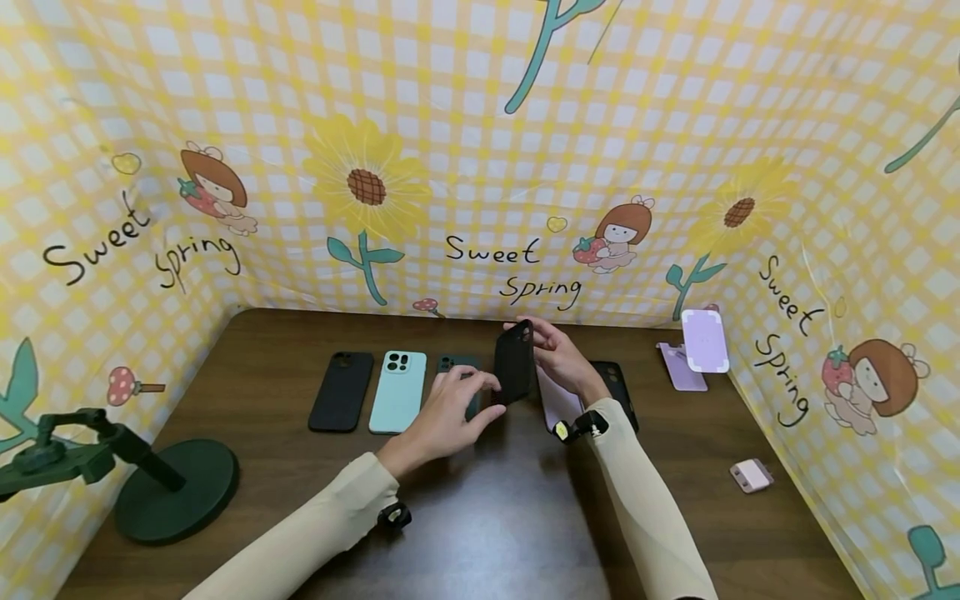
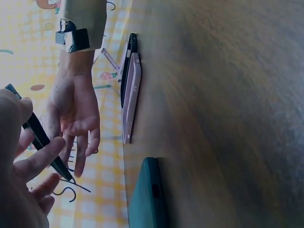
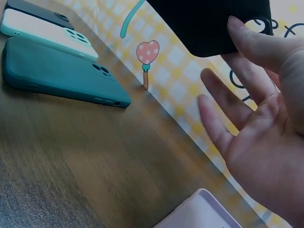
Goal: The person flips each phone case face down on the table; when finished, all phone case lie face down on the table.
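Observation:
A black phone case point(image 1: 514, 367) stands tilted above the table, its camera cutout at the upper end. My right hand point(image 1: 558, 358) pinches it there, the thumb on one face in the right wrist view. My left hand point(image 1: 450, 408) is at the case's lower left corner, thumb and index finger spread apart; its fingers overlap the case in the left wrist view. Beneath the left hand lies a dark green phone case point(image 3: 61, 71), partly hidden in the head view. A pale lilac phone case point(image 1: 558, 400) lies below my right wrist.
Left of the hands lie a mint phone case point(image 1: 397, 396) and a dark phone case point(image 1: 341, 396). Another black case point(image 1: 617, 387) sits partly behind the right arm. A lilac stand point(image 1: 703, 342), a charger plug point(image 1: 752, 476) and a dark green round-based stand point(image 1: 176, 492) flank the table.

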The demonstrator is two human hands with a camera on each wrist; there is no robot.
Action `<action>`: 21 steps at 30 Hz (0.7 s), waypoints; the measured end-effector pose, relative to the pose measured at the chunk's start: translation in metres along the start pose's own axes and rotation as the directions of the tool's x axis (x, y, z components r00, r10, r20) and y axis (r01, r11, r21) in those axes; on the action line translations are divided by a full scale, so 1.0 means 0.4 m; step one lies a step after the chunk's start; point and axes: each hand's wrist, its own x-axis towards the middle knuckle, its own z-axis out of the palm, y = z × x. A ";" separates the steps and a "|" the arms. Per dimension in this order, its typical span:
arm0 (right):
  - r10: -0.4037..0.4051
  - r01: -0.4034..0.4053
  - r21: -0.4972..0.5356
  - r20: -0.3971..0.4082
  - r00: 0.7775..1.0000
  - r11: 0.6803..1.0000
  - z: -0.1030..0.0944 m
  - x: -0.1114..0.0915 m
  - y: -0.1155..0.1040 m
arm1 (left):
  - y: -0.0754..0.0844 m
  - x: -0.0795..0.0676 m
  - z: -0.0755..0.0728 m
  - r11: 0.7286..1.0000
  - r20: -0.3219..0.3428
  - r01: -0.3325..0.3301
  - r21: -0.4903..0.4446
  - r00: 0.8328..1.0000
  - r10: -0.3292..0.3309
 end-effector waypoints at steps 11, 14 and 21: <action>0.035 -0.035 -0.015 -0.005 0.999 0.999 -0.001 -0.002 0.007 | 0.012 0.007 -0.003 0.992 0.011 -0.020 0.127 1.000 0.019; 0.039 -0.040 -0.040 -0.013 0.999 0.998 0.000 -0.002 0.009 | 0.018 0.008 -0.004 0.985 0.020 -0.051 0.164 0.999 0.049; 0.057 -0.063 -0.124 -0.055 0.997 0.990 0.005 -0.003 0.010 | 0.022 0.008 -0.006 0.977 0.027 -0.073 0.200 0.997 0.069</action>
